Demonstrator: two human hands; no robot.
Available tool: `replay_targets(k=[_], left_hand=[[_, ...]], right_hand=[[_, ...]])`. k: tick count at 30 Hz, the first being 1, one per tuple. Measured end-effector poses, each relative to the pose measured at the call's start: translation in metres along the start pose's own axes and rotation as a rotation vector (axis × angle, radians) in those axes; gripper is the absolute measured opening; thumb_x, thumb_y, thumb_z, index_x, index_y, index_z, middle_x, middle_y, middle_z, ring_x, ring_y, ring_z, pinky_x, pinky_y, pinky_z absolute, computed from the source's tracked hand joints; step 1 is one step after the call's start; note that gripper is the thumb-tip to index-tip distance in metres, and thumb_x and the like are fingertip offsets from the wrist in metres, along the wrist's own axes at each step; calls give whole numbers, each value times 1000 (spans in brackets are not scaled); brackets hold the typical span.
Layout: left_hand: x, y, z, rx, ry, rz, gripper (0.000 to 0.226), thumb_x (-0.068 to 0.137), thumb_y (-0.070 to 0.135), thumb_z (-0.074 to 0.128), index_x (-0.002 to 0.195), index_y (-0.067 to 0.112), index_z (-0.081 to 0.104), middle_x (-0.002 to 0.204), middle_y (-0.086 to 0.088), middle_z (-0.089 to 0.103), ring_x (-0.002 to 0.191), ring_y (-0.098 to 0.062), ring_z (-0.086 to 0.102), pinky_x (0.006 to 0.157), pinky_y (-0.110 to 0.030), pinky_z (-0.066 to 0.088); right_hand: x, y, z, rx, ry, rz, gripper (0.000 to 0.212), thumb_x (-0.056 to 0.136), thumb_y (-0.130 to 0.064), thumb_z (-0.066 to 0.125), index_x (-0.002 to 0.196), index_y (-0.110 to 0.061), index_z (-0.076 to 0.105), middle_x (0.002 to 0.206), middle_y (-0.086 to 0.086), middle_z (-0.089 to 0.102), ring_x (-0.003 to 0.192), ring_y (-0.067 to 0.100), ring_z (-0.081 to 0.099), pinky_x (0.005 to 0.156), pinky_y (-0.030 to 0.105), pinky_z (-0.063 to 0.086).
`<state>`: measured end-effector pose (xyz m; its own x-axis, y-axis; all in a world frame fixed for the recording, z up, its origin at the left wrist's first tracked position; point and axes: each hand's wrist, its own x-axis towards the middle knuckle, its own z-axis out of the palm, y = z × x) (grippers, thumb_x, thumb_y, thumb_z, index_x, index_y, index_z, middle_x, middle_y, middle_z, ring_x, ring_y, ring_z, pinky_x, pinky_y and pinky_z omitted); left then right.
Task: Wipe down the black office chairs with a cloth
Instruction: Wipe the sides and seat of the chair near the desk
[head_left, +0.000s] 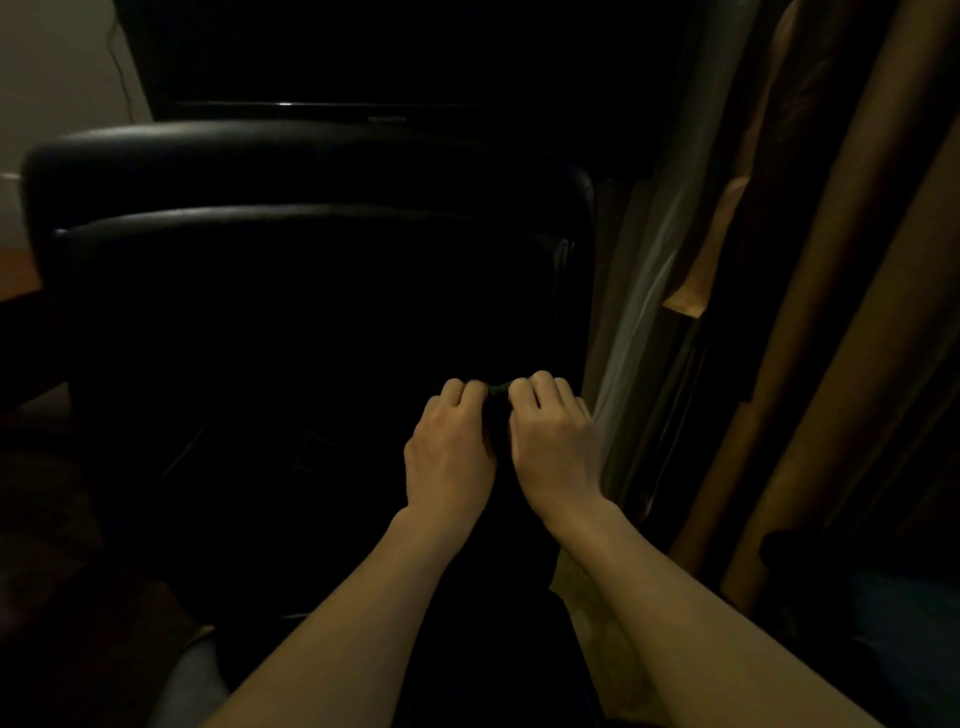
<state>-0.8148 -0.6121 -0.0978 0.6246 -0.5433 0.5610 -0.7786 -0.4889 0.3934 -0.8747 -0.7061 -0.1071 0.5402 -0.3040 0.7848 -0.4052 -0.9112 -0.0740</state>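
A dark cloth (497, 391) was held low against the black chair (311, 291), bunched between the left hand (449, 452) and right hand (553, 447). For an even wipe, it would best be spread flat first. Both hands' fingers were curled tight, pinching it. Curtains (810, 312) hung just beside.

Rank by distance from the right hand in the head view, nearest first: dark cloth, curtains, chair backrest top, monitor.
From the right hand:
1. Dark cloth, in its grip, shared with the left hand.
2. Curtains, just to its right.
3. Chair backrest top, up and left.
4. Monitor, behind the chair.
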Motion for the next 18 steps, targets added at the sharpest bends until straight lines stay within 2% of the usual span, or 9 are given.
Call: replay_targets(k=[3,5,8,11,14,18], left_hand=[[-7,-6,-7,35,-40,102,37,90,7,58,125,15,52,117,-1,51,104,-21,52,75,-27,46],[10,-8,-17,44,-23,156,33,86,4,58,118,12,54,113,-6,52,102,-28,53,74,-35,48],[54,11,-37,12,103,166,25,85,4,55,110,9,56,107,-11,54,96,-33,54,72,-39,44],[81,24,-44,-18,142,183,15,91,9,54,105,10,57,103,-8,55,89,-27,55,68,-34,43],[70,20,-26,-15,161,193,11,91,8,54,101,11,57,99,-5,55,84,-25,55,65,-31,39],[36,21,4,-22,169,120,17,92,10,54,109,14,57,102,-2,55,87,-20,55,67,-24,36]], right_hand=[[5,5,-13,-75,-59,-223,12,87,-11,47,91,-11,59,84,7,58,74,25,58,62,31,44],[30,10,-22,-134,-58,-364,18,85,-12,41,90,-10,59,82,9,58,71,28,57,59,35,42],[79,12,-35,-149,14,-240,18,85,-12,44,94,-8,59,87,14,59,76,34,59,60,38,45],[96,26,-33,26,-11,-116,12,89,-8,53,101,-7,55,99,13,56,89,31,56,68,36,42],[76,37,-24,275,-19,-37,8,91,-6,53,98,-8,51,101,9,50,89,24,51,71,30,39],[37,43,-6,303,10,6,9,92,-14,48,97,-7,50,102,9,49,91,25,52,69,32,44]])
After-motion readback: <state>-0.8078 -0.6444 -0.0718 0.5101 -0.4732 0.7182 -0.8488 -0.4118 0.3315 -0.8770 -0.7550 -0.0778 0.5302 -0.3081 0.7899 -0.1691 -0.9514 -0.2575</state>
